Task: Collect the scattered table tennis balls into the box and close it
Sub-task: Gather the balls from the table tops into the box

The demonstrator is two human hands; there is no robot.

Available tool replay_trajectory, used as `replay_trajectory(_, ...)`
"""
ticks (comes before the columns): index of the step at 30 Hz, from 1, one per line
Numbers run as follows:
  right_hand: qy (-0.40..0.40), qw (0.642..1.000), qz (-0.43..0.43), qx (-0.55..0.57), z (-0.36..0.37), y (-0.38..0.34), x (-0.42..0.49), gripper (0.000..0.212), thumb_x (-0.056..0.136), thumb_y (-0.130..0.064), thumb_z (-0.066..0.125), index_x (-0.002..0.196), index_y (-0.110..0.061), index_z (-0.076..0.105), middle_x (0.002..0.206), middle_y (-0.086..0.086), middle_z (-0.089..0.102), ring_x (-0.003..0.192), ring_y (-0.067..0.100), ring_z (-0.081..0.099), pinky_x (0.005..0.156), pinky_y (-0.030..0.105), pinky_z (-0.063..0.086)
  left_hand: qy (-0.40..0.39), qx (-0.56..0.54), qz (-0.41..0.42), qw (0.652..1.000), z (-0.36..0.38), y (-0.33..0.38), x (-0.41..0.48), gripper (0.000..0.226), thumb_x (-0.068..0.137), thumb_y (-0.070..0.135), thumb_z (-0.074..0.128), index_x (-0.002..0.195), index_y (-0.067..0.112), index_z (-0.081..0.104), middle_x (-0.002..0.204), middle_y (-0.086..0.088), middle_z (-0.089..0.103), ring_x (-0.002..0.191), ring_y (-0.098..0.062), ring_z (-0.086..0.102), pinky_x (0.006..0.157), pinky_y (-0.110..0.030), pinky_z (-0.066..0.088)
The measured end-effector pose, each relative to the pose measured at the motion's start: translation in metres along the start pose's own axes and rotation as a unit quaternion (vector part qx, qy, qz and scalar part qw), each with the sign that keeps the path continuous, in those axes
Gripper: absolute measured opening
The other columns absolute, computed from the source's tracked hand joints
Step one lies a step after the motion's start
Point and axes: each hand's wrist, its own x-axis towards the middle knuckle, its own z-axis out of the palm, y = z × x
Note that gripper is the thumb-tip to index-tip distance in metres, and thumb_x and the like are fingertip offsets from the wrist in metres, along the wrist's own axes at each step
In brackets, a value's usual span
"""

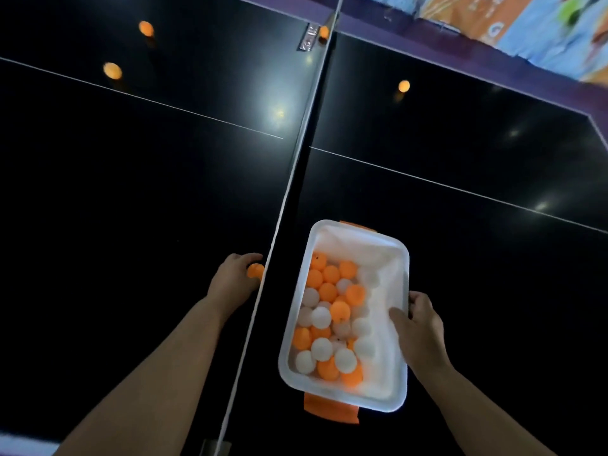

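While the right hand (419, 324) grips the long side of the box (391, 284), thumb hooked over its rim, likely to steady it for loading, the left hand (232, 278) curls round an orange ball (256, 270) just across the net (288, 192) from it. Four loose balls lie far beyond both hands, two (112, 70) ahead of the left, so collecting seems unfinished.

A glossy black table (131, 192) reflects bright lights; purple floor (394, 31) and colourful banner (543, 24) beyond.
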Motion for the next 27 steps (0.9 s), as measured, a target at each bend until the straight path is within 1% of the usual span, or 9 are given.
replay_trajectory(2, 0.005, 1.0, 0.006, -0.007, 0.003, 0.0, -0.002, 0.017, 0.087, -0.012, 0.057, 0.1, -0.019, 0.048, 0.085, -0.007, 0.057, 0.076, 0.009, 0.058, 0.053, 0.022, 0.042, -0.005, 0.005, 0.017, 1.0, 0.003, -0.002, 0.003, 0.043, 0.082, 0.031, 0.065, 0.124, 0.024, 0.059, 0.117, -0.003, 0.051, 0.103, -0.022, 0.056, 0.082, -0.03, 0.044)
replay_trajectory(5, 0.014, 1.0, 0.01, -0.017, 0.005, 0.0, -0.004, 0.018, 0.086, -0.013, 0.057, 0.1, -0.02, 0.048, 0.087, -0.006, 0.058, 0.075, 0.009, 0.058, 0.053, 0.023, 0.043, 0.013, -0.007, 0.009, 1.0, 0.002, -0.004, 0.005, 0.044, 0.081, 0.029, 0.067, 0.123, 0.022, 0.058, 0.114, -0.007, 0.054, 0.1, -0.025, 0.057, 0.084, -0.033, 0.046)
replay_trajectory(8, 0.012, 1.0, 0.009, -0.019, 0.006, -0.002, -0.004, 0.018, 0.086, -0.013, 0.058, 0.1, -0.02, 0.049, 0.086, -0.006, 0.058, 0.076, 0.01, 0.059, 0.053, 0.023, 0.044, 0.135, -0.103, -0.03, 0.985, -0.017, 0.002, 0.004, 0.04, 0.083, 0.028, 0.065, 0.122, 0.02, 0.058, 0.111, -0.011, 0.06, 0.1, -0.027, 0.06, 0.087, -0.034, 0.046)
replay_trajectory(10, 0.011, 1.0, 0.008, -0.012, 0.007, -0.004, -0.005, 0.018, 0.086, -0.013, 0.058, 0.1, -0.02, 0.049, 0.087, -0.006, 0.058, 0.076, 0.01, 0.059, 0.054, 0.023, 0.044, 0.203, -0.175, -0.026, 0.963, -0.036, 0.019, -0.003, 0.038, 0.084, 0.03, 0.064, 0.121, 0.022, 0.057, 0.11, -0.004, 0.061, 0.098, -0.02, 0.059, 0.086, -0.03, 0.045)
replay_trajectory(13, 0.006, 1.0, 0.007, 0.003, 0.006, -0.008, -0.008, 0.018, 0.087, -0.013, 0.057, 0.102, -0.019, 0.048, 0.086, -0.008, 0.057, 0.075, 0.007, 0.058, 0.052, 0.019, 0.042, 0.231, -0.199, 0.039, 0.951, -0.054, 0.055, -0.021, 0.037, 0.084, 0.031, 0.065, 0.119, 0.027, 0.056, 0.106, 0.008, 0.056, 0.089, -0.005, 0.055, 0.08, -0.019, 0.042)
replay_trajectory(15, 0.001, 1.0, 0.005, 0.015, 0.003, -0.01, -0.011, 0.019, 0.087, -0.012, 0.057, 0.102, -0.019, 0.048, 0.086, -0.009, 0.057, 0.074, 0.005, 0.057, 0.052, 0.017, 0.042, 0.216, -0.186, 0.096, 0.954, -0.055, 0.078, -0.032, 0.037, 0.081, 0.029, 0.067, 0.117, 0.028, 0.057, 0.104, 0.01, 0.055, 0.085, -0.001, 0.056, 0.075, -0.014, 0.041)
replay_trajectory(19, -0.007, 0.999, 0.011, 0.047, -0.014, -0.005, -0.014, 0.019, 0.085, -0.012, 0.057, 0.102, -0.019, 0.05, 0.088, -0.004, 0.061, 0.076, 0.01, 0.061, 0.055, 0.022, 0.048, 0.116, -0.148, 0.177, 0.966, -0.033, 0.112, -0.049, 0.039, 0.08, 0.027, 0.068, 0.117, 0.028, 0.058, 0.106, 0.01, 0.058, 0.087, -0.004, 0.06, 0.076, -0.023, 0.049)
replay_trajectory(23, 0.001, 0.998, 0.002, 0.07, -0.042, 0.011, -0.022, 0.016, 0.086, -0.011, 0.056, 0.099, -0.019, 0.051, 0.085, -0.006, 0.061, 0.074, 0.007, 0.061, 0.054, 0.018, 0.045, 0.019, -0.159, 0.197, 0.967, 0.003, 0.142, -0.075, 0.043, 0.08, 0.024, 0.069, 0.119, 0.032, 0.055, 0.104, 0.013, 0.061, 0.086, -0.003, 0.06, 0.075, -0.024, 0.052)
replay_trajectory(27, 0.026, 0.994, 0.017, 0.102, -0.079, 0.042, -0.037, 0.016, 0.087, -0.013, 0.056, 0.099, -0.021, 0.051, 0.088, -0.006, 0.062, 0.075, 0.006, 0.061, 0.053, 0.016, 0.044, 0.048, -0.134, 0.19, 0.971, 0.035, 0.169, -0.105, 0.034, 0.083, 0.02, 0.063, 0.115, 0.031, 0.057, 0.099, 0.016, 0.06, 0.087, -0.003, 0.059, 0.067, -0.015, 0.042)
